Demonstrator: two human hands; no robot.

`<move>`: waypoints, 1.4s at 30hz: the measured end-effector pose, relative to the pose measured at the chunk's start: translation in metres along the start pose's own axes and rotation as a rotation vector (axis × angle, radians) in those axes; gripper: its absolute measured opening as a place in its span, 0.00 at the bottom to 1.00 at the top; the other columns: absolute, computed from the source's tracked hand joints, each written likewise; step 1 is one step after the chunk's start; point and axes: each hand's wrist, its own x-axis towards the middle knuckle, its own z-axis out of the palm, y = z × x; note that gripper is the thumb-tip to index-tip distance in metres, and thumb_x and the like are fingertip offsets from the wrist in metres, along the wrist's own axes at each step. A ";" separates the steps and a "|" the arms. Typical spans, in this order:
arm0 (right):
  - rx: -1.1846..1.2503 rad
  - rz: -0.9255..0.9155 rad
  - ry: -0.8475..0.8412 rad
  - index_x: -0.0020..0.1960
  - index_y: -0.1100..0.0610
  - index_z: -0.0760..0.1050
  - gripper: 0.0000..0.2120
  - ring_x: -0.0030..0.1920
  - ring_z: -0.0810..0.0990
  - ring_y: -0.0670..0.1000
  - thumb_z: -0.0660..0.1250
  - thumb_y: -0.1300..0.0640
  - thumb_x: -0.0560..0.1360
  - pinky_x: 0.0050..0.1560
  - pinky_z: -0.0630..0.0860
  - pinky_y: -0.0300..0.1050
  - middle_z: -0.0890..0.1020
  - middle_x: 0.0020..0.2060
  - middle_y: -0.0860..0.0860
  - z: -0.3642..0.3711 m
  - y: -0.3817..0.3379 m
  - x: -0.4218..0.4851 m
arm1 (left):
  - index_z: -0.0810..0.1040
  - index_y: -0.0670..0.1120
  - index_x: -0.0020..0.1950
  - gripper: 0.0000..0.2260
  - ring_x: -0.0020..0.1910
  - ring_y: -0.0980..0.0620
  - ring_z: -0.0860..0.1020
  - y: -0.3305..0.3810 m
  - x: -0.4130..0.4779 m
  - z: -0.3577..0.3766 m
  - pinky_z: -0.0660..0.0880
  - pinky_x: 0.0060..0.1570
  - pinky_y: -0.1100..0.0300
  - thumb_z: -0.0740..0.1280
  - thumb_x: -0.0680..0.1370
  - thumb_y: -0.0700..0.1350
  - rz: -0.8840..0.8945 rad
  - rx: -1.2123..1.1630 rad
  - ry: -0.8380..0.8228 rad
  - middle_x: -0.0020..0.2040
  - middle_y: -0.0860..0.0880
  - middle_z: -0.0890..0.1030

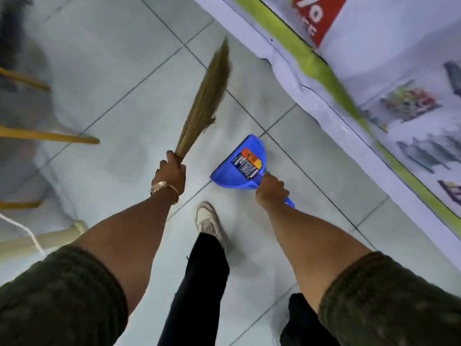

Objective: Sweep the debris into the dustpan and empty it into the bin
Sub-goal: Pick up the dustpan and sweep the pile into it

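**Q:** Entry, head view. What sits nearest the camera?

**A:** I log two forearms coming out of rolled dark-green knit sleeves (62,290). Between them, black trousers (199,283) and a pale sneaker (208,222) planted on the grey-green tiled floor (119,78).

**Q:** Left hand?

**A:** The left hand (172,174), a rose-gold watch (163,187) on its wrist, has its fingers wrapped tight around the bound neck of a grass broom (207,96). The bristles fan up and away from the hand and are motion-blurred; I cannot tell whether the tips touch the floor.

**Q:** Right hand?

**A:** The right hand (270,189) is closed around the handle of a blue plastic dustpan (239,168); the handle's end pokes out behind the wrist. The pan is just right of the broom hand, ahead of the sneaker, mouth pointing away from me, a printed label on its upper face. I read it as low over the floor; contact is not clear.

**Q:** Debris?

**A:** A small dark fleck or two beside the lower bristles; otherwise too blurred to log. I cannot see inside the pan.

**Q:** Farther out?

**A:** On the left, yellow wooden furniture legs (50,137) and a white cord (25,229). On the right, a printed banner (374,71) with a green band and a red patch runs diagonally along the floor's edge.
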 end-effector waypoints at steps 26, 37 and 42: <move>-0.345 -0.261 0.127 0.75 0.56 0.59 0.26 0.63 0.74 0.63 0.62 0.61 0.79 0.61 0.71 0.57 0.76 0.61 0.61 0.064 -0.050 0.304 | 0.56 0.64 0.75 0.22 0.52 0.34 0.79 -0.141 0.222 0.111 0.76 0.48 0.48 0.53 0.81 0.54 0.100 0.276 -0.338 0.56 0.36 0.80; -0.142 -0.130 0.102 0.68 0.57 0.67 0.21 0.59 0.77 0.63 0.64 0.64 0.76 0.58 0.74 0.56 0.78 0.59 0.59 0.088 -0.055 0.288 | 0.51 0.65 0.76 0.24 0.44 0.38 0.79 -0.095 0.114 0.112 0.76 0.42 0.47 0.52 0.80 0.55 0.130 0.043 -0.282 0.40 0.43 0.78; -0.174 -0.090 0.086 0.66 0.58 0.66 0.20 0.61 0.76 0.62 0.65 0.64 0.76 0.59 0.72 0.56 0.76 0.60 0.59 0.088 -0.054 0.289 | 0.53 0.66 0.75 0.24 0.45 0.35 0.79 -0.097 0.095 0.096 0.77 0.42 0.44 0.54 0.80 0.53 0.023 -0.057 -0.091 0.44 0.41 0.80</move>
